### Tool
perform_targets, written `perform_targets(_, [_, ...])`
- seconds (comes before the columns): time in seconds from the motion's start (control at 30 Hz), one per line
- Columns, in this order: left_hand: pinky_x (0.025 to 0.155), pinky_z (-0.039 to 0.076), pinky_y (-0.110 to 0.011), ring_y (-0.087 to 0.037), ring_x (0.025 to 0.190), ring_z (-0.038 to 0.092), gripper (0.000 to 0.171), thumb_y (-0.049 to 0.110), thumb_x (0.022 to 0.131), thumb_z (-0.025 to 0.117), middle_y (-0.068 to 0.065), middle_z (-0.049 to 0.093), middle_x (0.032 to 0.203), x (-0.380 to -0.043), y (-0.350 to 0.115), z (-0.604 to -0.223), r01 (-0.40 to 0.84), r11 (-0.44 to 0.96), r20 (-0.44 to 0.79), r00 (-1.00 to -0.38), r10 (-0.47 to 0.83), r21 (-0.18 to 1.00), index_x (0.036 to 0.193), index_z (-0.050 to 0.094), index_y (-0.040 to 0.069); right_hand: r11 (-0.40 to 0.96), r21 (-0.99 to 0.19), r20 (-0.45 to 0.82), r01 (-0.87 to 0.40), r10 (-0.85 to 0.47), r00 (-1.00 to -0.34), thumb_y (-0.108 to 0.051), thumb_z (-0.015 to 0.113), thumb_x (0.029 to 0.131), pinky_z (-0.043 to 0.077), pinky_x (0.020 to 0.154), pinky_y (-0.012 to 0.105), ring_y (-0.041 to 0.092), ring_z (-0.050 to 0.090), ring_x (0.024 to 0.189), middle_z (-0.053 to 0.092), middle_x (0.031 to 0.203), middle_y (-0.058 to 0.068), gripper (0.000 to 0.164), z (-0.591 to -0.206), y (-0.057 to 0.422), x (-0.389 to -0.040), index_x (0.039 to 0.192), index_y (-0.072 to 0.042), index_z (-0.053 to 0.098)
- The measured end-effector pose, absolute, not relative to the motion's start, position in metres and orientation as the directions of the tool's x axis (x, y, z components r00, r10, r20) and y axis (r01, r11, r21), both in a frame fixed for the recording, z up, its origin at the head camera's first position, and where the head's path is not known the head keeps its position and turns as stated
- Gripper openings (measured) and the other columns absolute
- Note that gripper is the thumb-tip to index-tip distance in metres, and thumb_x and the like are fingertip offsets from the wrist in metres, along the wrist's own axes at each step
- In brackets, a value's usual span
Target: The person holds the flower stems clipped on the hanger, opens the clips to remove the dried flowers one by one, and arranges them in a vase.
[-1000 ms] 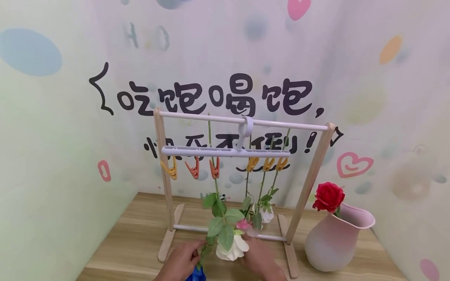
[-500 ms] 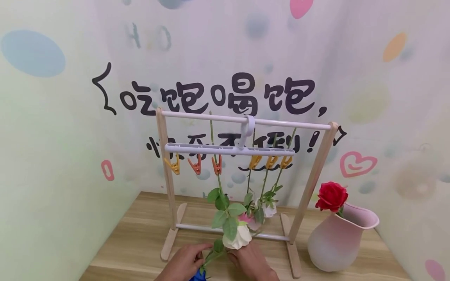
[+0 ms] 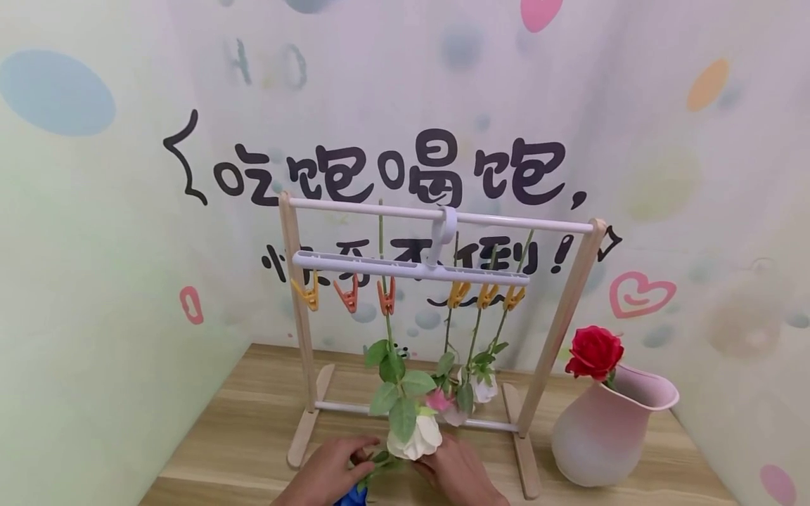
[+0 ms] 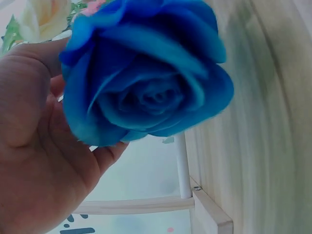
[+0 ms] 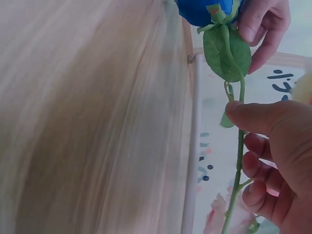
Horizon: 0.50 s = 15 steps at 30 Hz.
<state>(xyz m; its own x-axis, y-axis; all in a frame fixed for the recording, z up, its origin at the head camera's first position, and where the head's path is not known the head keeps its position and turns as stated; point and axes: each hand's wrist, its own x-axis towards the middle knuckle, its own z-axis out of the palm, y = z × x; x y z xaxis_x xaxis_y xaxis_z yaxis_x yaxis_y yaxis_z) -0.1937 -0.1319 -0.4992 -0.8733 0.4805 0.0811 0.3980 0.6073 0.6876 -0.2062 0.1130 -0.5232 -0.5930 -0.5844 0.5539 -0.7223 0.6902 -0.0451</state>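
Observation:
A blue rose (image 4: 151,83) is held low over the table in front of the rack. My left hand (image 3: 332,467) grips it just below the bloom, thumb on one side and fingers on the other; in the left wrist view the petals hide the fingertips. Farther along the green stem (image 5: 240,151), my right hand (image 5: 282,151) pinches it between thumb and fingers, beside a small leaf. A white rose (image 3: 415,439) hangs head down in front of the right hand (image 3: 457,472), covering part of its fingers in the head view.
A wooden rack (image 3: 558,337) carries a white hanger (image 3: 354,264) with orange and yellow clips. Several roses hang from it by their stems, a pink one (image 3: 443,404) among them. At right stands a pink-white vase (image 3: 595,443) with a red rose (image 3: 595,353).
My right hand has drawn back and left from behind the white rose to the blue rose's stem. The hanging white rose has swayed. My left hand keeps hold near the blue bloom.

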Motion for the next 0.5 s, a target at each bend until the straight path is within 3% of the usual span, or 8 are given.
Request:
perform_targets(0.2, [0.062, 0.045, -0.024, -0.002, 0.079, 0.057, 0.042, 0.044, 0.087, 0.051, 0.017, 0.06, 0.084, -0.194, -0.134, -0.492, 0.39, 0.634, 0.158, -0.907, 0.391, 0.668, 0.116, 0.059, 0.015, 0.671, 0.002, 0.555, -0.741, -0.617, -0.557, -0.027, 0.073, 0.073, 0.034, 0.048, 0.015, 0.0, 0.049, 0.062, 0.053, 0.072, -0.013, 0.007, -0.521, 0.12, -0.201, 0.071, -0.028, 0.066])
perform_targets(0.5, [0.068, 0.046, -0.025, -0.006, 0.09, 0.055, 0.043, 0.045, 0.09, 0.047, 0.013, 0.058, 0.099, -0.197, -0.136, -0.481, 0.366, 0.648, 0.298, -0.929, 0.218, 0.668, 0.125, 0.052, 0.02, 0.661, -0.038, 0.562, -0.749, -0.605, -0.563, -0.028, 0.074, 0.072, 0.028, 0.049, 0.011, -0.003, 0.04, 0.062, 0.044, 0.075, -0.014, 0.005, -0.516, 0.13, -0.19, 0.074, -0.027, 0.07])
